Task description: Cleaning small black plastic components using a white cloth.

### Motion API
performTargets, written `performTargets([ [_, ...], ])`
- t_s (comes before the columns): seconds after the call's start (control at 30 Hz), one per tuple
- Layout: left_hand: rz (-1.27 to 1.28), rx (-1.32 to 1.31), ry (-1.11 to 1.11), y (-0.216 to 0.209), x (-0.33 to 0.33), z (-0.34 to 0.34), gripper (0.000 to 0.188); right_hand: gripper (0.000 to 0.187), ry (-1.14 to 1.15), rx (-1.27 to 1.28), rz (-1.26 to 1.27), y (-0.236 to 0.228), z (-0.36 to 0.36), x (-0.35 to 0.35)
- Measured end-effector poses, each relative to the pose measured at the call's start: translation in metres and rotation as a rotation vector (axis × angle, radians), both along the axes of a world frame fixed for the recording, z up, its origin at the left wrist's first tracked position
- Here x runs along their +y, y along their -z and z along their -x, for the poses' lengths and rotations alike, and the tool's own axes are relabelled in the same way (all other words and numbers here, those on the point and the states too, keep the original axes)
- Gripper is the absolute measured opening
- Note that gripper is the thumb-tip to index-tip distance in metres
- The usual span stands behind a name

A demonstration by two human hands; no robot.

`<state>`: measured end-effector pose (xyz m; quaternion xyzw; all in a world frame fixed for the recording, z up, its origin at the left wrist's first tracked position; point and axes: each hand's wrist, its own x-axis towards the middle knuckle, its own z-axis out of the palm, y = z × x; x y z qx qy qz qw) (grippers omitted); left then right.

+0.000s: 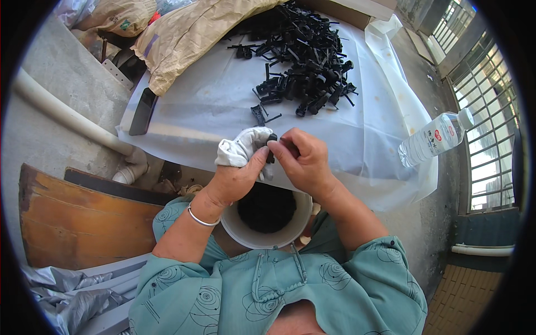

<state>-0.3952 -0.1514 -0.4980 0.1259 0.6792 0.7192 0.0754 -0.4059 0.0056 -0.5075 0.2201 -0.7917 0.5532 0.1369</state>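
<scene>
Right now the left hand point(239, 180) and cloth-wrapped fingers point(245, 146) meet the right hand point(307, 158), both hands clamped on one small black part point(272, 139) above one bucket point(303, 220), while the desk point(192, 114) carries one phone point(143, 111), a black heap point(307, 67) too tangled to count, and one bottle point(427, 142) printed with red badges and dark lettering.

Held part point(272, 138): black
Piled parts point(312, 67): black
Cloth point(240, 148): white
Desk sheet point(201, 95): translucent white
Paper point(190, 39): tan
Bucket point(265, 240): off-white
Bracelet point(204, 222): silver
Shirt point(231, 293): teal, black concentric-circle line pattern
Wooden board point(89, 223): orange-brown
</scene>
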Motion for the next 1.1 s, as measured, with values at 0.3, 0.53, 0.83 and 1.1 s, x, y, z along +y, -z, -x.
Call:
performTargets([
  [0.3,0.196,0.085,-0.095,0.001,0.001,-0.005,0.027,0.023,-0.183,-0.178,-0.078,-0.002,0.004,0.007],
  [0.53,0.516,0.568,-0.191,0.010,-0.002,-0.006,0.029,0.027,-0.184,-0.404,0.160,0.018,-0.002,-0.012],
  [0.83,-0.035,-0.027,-0.113,-0.008,-0.008,0.004,0.026,0.012,-0.238,-0.095,-0.223,0.004,0.011,0.013],
  [1.1,0.158,0.065,0.085,-0.007,-0.007,-0.002,0.030,0.010,-0.212,-0.233,0.046,0.000,0.009,0.007],
])
